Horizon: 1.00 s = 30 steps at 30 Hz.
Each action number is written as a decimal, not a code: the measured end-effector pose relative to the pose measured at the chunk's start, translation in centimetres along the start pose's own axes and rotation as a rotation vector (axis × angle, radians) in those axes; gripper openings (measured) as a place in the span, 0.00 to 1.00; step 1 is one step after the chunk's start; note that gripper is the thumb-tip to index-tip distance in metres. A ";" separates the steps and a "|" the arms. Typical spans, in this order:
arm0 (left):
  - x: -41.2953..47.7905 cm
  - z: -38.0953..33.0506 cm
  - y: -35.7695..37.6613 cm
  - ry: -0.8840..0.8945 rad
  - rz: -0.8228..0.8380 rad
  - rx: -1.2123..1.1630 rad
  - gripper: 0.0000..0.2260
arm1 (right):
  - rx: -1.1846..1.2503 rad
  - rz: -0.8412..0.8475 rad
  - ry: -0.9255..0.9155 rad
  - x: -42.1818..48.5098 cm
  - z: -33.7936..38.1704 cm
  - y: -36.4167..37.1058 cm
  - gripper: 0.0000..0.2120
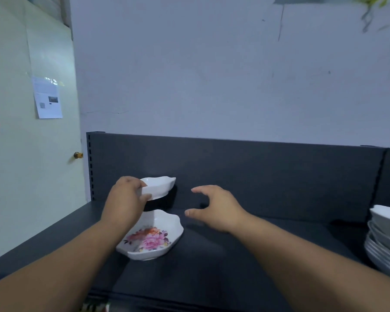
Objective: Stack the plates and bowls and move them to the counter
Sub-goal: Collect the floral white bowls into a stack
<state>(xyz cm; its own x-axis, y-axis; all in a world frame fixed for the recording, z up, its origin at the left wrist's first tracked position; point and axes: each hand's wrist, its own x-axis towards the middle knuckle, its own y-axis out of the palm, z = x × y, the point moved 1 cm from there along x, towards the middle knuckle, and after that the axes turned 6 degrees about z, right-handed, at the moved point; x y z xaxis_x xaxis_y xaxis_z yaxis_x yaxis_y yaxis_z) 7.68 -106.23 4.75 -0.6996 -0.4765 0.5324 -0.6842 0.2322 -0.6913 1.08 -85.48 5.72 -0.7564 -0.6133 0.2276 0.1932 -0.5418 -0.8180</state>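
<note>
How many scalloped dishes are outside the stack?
2. The left hand grips the white dish above the shelf; the floral dish lies below it. The stack at right may hide more.

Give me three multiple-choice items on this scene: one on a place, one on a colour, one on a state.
1. Where is the stack of white dishes? A) at the right end of the dark shelf B) by the door C) on the floor
2. What colour are most flowers in the flowered bowl? A) blue B) pink C) yellow
3. What is the left hand doing? A) lying flat B) hanging idle C) gripping a plain white bowl
Answers: 1 A, it stands at the shelf's right end. 2 B, pink blooms dominate. 3 C, its fingers curl round the bowl's rim.
</note>
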 end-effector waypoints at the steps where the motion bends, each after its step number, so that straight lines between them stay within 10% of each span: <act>1: -0.3 -1.0 0.1 0.021 0.002 -0.021 0.11 | -0.010 -0.011 0.002 -0.5 -0.4 -0.7 0.31; 30: -15.6 -36.3 5.9 0.459 0.066 -0.617 0.10 | 0.062 -0.501 0.080 -23.4 -15.4 -25.5 0.18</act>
<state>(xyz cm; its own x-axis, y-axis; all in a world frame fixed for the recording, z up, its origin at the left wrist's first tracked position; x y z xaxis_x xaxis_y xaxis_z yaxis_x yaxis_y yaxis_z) 7.08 -66.64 10.18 -0.6658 -0.0773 0.7421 -0.5347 0.7431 -0.4023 4.26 -48.44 13.13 -0.8104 -0.2251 0.5409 -0.1705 -0.7927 -0.5853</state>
